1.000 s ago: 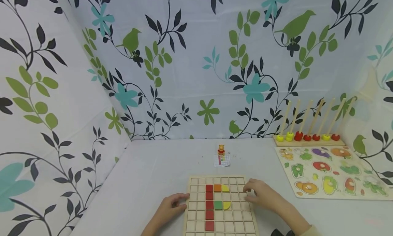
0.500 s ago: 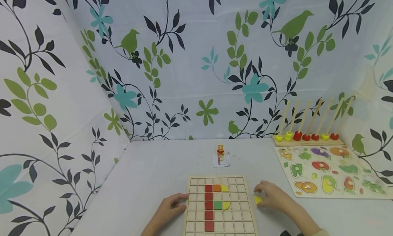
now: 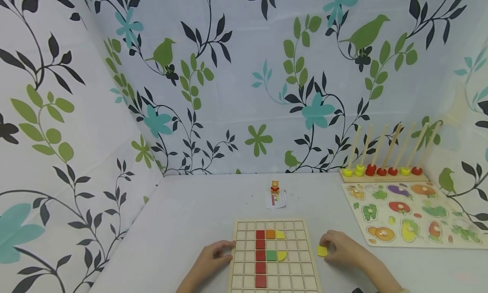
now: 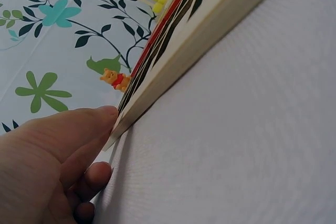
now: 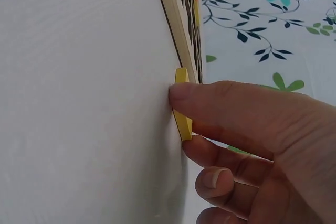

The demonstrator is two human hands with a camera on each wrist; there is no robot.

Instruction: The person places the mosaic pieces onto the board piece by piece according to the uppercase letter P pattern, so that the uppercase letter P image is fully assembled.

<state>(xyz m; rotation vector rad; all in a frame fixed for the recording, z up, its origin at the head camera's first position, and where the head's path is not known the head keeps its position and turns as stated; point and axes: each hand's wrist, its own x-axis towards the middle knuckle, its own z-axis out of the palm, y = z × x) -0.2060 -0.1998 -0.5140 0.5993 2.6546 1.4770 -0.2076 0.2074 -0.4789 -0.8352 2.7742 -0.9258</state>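
Observation:
A wooden grid board (image 3: 299, 281) lies in front of me in the head view, bearing a column of red square tiles (image 3: 260, 255), an orange tile (image 3: 270, 234), a green tile (image 3: 271, 255) and two yellow pieces. My left hand (image 3: 212, 259) rests its fingertips against the board's left edge; the left wrist view shows a fingertip (image 4: 109, 112) right at that edge. To the right of the board, my right hand (image 3: 343, 250) pinches a yellow tile (image 3: 322, 251) close to the tabletop. The right wrist view shows the yellow tile (image 5: 181, 114) between thumb and finger.
Behind the board, a small bear figurine (image 3: 275, 187) stands at a paper card (image 3: 276, 200) with a coloured grid. At the right lie a vegetable puzzle board (image 3: 415, 216) and a peg rack (image 3: 385, 178) with red and yellow beads. A patterned cloth (image 3: 244, 81) hangs behind the table.
My right hand has moved from the board's right edge to the right and slightly nearer me, and the yellow tile now shows at its fingertips. The left hand keeps its place.

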